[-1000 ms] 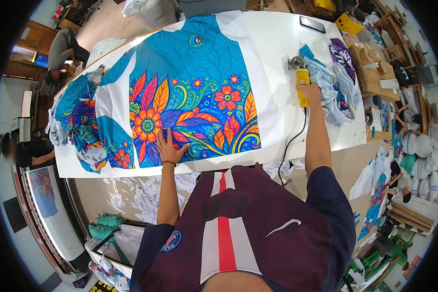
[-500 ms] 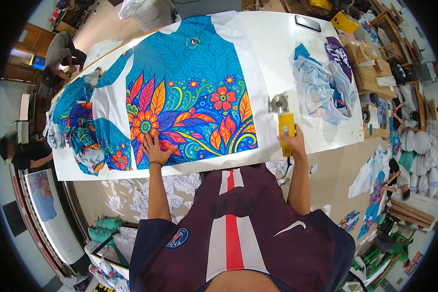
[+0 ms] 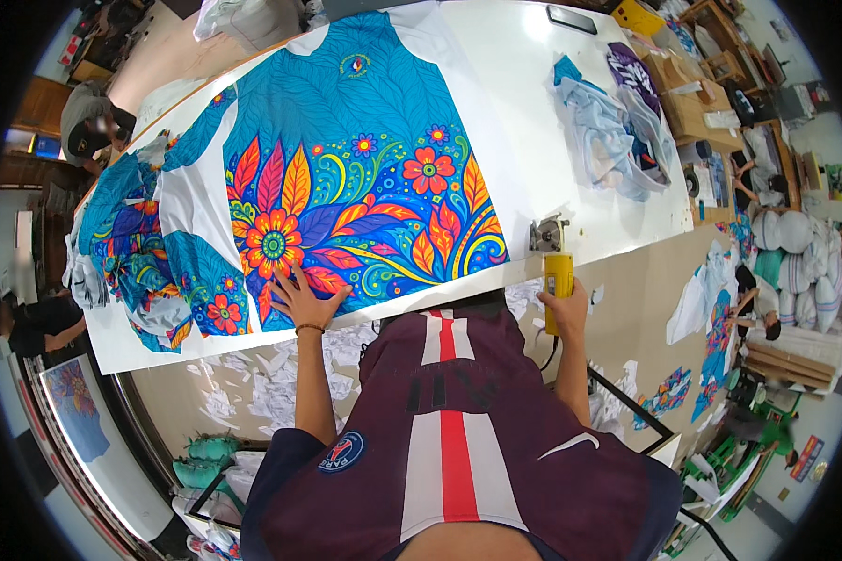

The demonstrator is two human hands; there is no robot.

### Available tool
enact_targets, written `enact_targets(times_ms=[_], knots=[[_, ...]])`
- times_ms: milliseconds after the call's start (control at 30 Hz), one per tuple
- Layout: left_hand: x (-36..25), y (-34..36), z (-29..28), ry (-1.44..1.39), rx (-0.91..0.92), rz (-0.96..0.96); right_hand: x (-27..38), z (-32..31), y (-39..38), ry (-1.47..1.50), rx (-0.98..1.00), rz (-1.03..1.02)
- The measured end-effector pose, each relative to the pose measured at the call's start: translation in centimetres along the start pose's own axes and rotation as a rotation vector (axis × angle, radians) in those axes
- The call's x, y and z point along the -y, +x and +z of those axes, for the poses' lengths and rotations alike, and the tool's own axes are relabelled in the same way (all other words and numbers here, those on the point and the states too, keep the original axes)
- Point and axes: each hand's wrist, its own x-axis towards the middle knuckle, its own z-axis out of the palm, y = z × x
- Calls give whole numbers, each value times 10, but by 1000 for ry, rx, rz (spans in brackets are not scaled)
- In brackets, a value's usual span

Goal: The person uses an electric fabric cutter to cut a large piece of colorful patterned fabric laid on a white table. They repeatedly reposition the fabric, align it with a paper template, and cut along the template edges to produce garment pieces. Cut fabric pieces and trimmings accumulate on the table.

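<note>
A teal fabric panel printed with bright flowers and leaves (image 3: 346, 168) lies flat on the white table (image 3: 524, 112). My left hand (image 3: 303, 305) rests on its lower left part, fingers spread, near a large orange flower. In my right hand (image 3: 573, 309) is a yellow electric rotary fabric cutter (image 3: 558, 271), my fingers wrapped around its body. Its round metal blade head sits at the table's near edge, right of the panel's lower corner and apart from the print. A cord trails down from its lower end.
Crumpled printed pieces (image 3: 140, 243) lie left of the panel. Pale crumpled cloth (image 3: 603, 140) and a phone (image 3: 572, 19) are on the table's right side. White scraps (image 3: 262, 383) litter the floor. A person (image 3: 89, 122) bends at the table's far left; others are around the room.
My right hand has drawn the cutter back toward me, to the table's near edge. The view has shifted a little. My left hand stays spread on the panel.
</note>
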Motion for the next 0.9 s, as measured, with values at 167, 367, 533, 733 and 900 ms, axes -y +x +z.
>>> enact_targets(times_ms=[167,367,533,733,900], knots=[[-8,-6,-16,20,72,-37,19,1,-8,-132,-57,36],[-6,-12,-3,-39,-68,80,30,-9,-38,-152,-67,62],[-1,-26,16,-42,-274,270,9,-11,-73,-254,-20,-53],[-1,-29,19,-101,-424,383,2,-3,-99,-347,65,-117],[-1,-29,19,-144,-506,417,17,2,-93,-399,89,-97]])
